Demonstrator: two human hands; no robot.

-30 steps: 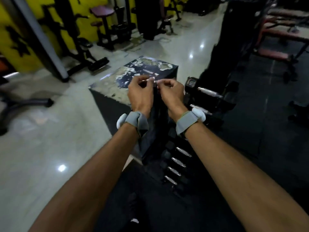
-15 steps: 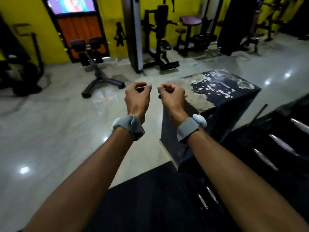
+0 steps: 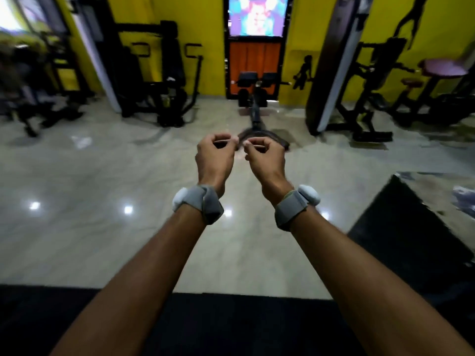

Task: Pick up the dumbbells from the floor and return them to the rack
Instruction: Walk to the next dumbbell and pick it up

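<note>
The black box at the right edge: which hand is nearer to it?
Right. The right hand is raised left of the black box, apart from it; the left hand is beyond the right one, farther left.

Single head-worn view, forward and down over outstretched forearms toward gym floor (image 3: 102, 191).

Dumbbell rack gone from view since earlier; bench (image 3: 254, 98) now ahead.

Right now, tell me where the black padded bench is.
Head view: black padded bench stands centre background, before the orange door, beyond both raised hands.
</note>
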